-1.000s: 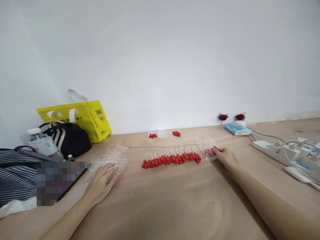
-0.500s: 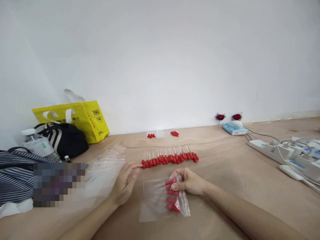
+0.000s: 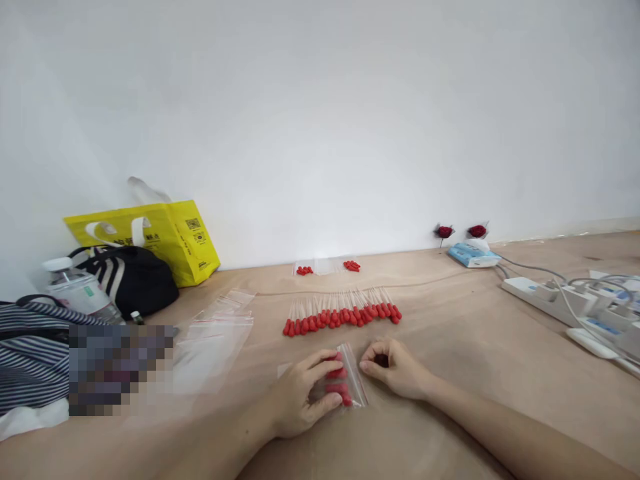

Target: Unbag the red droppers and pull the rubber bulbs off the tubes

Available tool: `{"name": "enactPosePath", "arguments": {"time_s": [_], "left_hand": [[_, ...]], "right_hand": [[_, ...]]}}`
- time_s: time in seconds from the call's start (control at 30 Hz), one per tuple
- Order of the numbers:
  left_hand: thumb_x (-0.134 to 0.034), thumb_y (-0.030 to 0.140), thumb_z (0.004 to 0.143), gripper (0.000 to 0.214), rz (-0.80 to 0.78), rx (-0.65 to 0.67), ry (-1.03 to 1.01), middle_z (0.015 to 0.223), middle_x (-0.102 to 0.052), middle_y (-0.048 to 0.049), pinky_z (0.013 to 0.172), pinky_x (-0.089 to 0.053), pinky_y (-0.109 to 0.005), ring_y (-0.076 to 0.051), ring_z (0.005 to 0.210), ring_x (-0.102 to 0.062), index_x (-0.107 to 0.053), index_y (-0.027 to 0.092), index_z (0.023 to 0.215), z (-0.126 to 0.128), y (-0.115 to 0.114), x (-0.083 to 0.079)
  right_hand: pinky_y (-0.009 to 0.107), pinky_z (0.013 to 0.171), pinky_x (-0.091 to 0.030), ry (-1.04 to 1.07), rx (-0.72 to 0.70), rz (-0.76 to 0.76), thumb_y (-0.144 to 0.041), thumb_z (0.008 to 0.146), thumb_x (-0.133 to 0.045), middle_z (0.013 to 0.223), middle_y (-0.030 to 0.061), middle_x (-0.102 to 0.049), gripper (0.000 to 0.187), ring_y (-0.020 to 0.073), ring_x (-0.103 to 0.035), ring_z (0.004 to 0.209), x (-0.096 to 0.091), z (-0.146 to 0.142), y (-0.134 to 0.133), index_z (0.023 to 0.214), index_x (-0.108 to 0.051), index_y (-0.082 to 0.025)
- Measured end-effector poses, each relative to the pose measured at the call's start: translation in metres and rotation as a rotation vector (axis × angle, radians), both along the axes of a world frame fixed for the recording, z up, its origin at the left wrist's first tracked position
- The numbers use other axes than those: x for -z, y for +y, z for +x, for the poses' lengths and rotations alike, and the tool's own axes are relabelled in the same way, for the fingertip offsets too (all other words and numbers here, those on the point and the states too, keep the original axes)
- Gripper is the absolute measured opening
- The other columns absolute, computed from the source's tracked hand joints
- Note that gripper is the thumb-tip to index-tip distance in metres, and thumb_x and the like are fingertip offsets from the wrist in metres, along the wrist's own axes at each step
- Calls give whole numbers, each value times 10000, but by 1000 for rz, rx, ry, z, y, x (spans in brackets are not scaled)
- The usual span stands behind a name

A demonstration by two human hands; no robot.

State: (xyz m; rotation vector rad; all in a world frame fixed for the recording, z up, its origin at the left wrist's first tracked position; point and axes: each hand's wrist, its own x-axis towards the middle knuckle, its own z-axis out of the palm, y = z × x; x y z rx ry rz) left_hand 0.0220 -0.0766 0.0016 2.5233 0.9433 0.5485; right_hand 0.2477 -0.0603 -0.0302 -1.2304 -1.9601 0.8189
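Observation:
A clear zip bag (image 3: 357, 387) lies on the table in front of me with several red-tipped sticks (image 3: 337, 388) inside, their red ends toward the zip edge. Over the bag's left part, my left hand (image 3: 305, 393) holds it down, fingers and thumb on the red ends. My right hand (image 3: 393, 367) is curled just right of the zip edge, thumb and forefinger together; I see nothing between them. Beyond both hands, a row of loose red-tipped sticks (image 3: 345, 315) lies with the red ends toward me.
Flat zip bags (image 3: 215, 347) lie to the left. Two filled bags (image 3: 327, 267) rest by the wall. Further left are a yellow bag (image 3: 193, 233), a black bag (image 3: 145, 280) and a bottle (image 3: 75, 287). A tissue pack (image 3: 473, 255) and power strips (image 3: 540, 297) stand right.
My left hand has moved right onto the zip bag. My right hand has let go of the red ends and shifted right, beside the zip edge. The bag now lies flatter.

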Motion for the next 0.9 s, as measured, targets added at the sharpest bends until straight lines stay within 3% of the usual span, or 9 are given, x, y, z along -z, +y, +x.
{"name": "enactPosePath", "arguments": {"time_s": [0.17, 0.37, 0.77, 0.9], "left_hand": [[-520, 348, 773, 369, -8, -21, 4, 1215, -491, -68, 921, -407, -325, -199, 1074, -497, -523, 215, 1117, 1, -2, -1], [-513, 350, 779, 358, -14, -22, 4, 1218, -492, -61, 922, -406, -324, -199, 1076, -496, -528, 226, 1115, 2, -2, -2], [-494, 297, 799, 336, -8, 23, 18, 1184, -499, -70, 907, -408, -325, -180, 1057, -494, -503, 212, 1124, 4, 1, -9], [-437, 224, 830, 265, 100, 10, 38, 1114, -532, -68, 896, -398, -333, -173, 1015, -499, -519, 202, 1081, 9, 10, -9]], "right_hand": [[305, 759, -366, -51, -5, 55, -110, 681, -509, 765, 14, -608, 170, 162, -517, 788, -1, -6, -4, 741, -637, -206], [285, 710, -369, -61, -33, 119, -148, 679, -569, 708, 4, -564, 111, 151, -498, 744, -5, -5, -8, 747, -633, -207], [282, 669, -286, -276, -119, 560, -169, 740, -560, 667, -15, -536, 75, 128, -438, 706, -8, -8, -16, 714, -603, -224], [279, 652, -267, -312, -122, 607, -173, 752, -547, 666, -16, -542, 86, 121, -430, 705, -8, -9, -15, 687, -590, -211]]}}
